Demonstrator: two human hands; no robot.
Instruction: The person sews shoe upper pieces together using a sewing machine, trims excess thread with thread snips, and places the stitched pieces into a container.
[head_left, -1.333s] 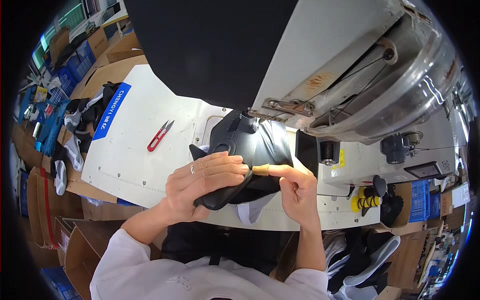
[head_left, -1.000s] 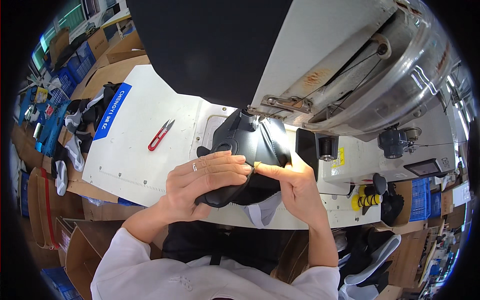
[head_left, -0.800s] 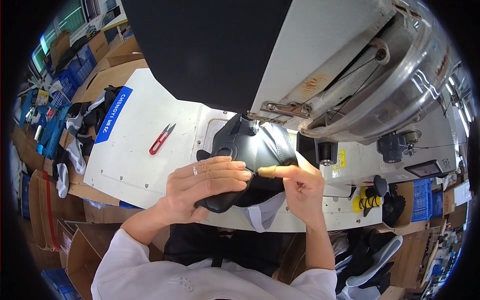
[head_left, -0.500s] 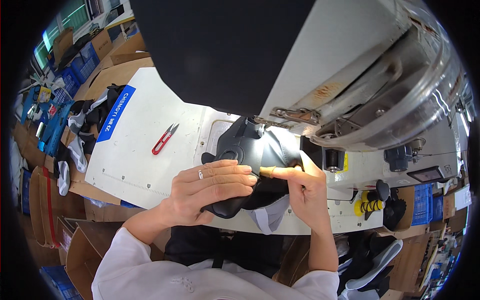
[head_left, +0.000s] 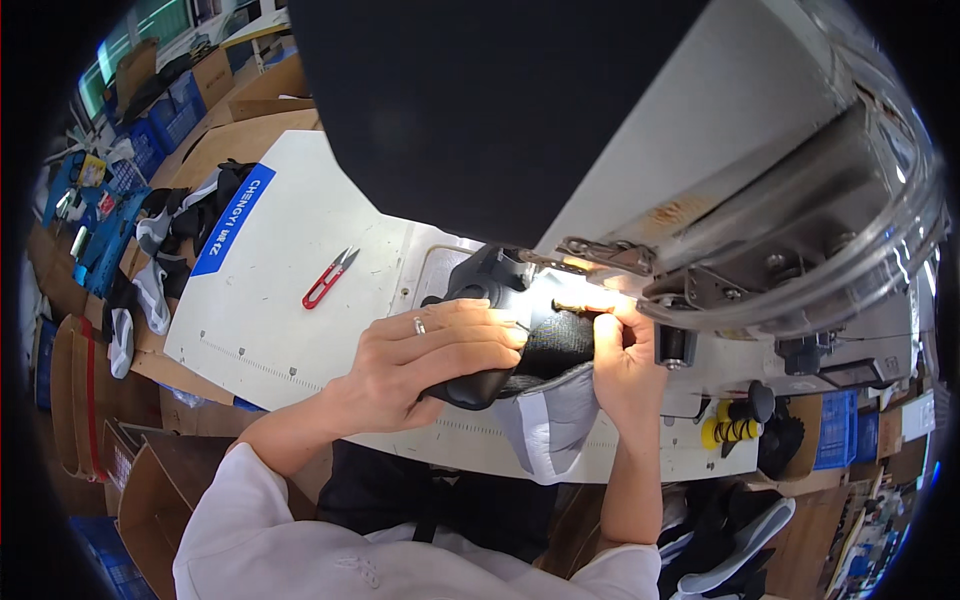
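Note:
A black, leather-like shoe upper (head_left: 474, 389) with a textured inside and a pale grey lining (head_left: 545, 425) lies under the sewing machine's head (head_left: 600, 255), lit brightly there. My left hand (head_left: 425, 350), with a ring on one finger, is closed over its left part, fingers together on top. At its right edge, close by the machine's needle area, my right hand (head_left: 628, 355) pinches the material between thumb and index finger; the index fingertip has a tan cover and is partly lost in glare. The needle itself cannot be made out.
Red-handled thread snips (head_left: 330, 279) lie on the white table (head_left: 270, 330), left of the work. Grey-and-black pieces (head_left: 150, 295) are heaped at the left, and more (head_left: 745, 535) hang at lower right. Yellow-and-black spools (head_left: 735, 425) stand at the right; cardboard boxes (head_left: 175, 500) are at lower left.
The upper has been turned and folded, showing its textured inside and more grey lining. My right hand has shifted slightly right, its index finger farther under the machine head. The left hand keeps its hold.

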